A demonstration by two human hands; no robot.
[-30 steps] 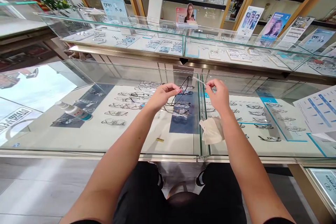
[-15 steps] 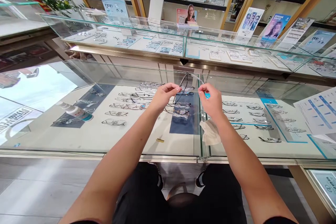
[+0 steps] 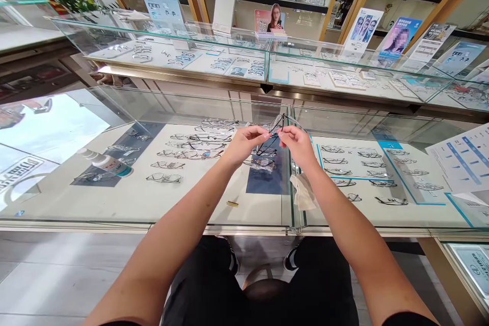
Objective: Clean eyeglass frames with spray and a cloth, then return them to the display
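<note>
A pair of thin dark-framed eyeglasses is held up above the glass counter, its temples pointing away from me. My left hand pinches the frame from the left between thumb and fingertips. From the right, my right hand closes thumb and fingers on the same frame, close to the left fingertips. Which part of the frame each hand grips is too small to make out. Below my right wrist, a beige cloth lies on the counter top beside the glass seam.
A white spray bottle lies to the left on the glass counter. Several rows of eyeglasses show under the glass. At the right edge is a printed sheet. Beyond stands a second display case with upright cards.
My right hand has moved left to the frame, and the two hands are now close together. The glasses have shifted a little to the right and turned slightly.
</note>
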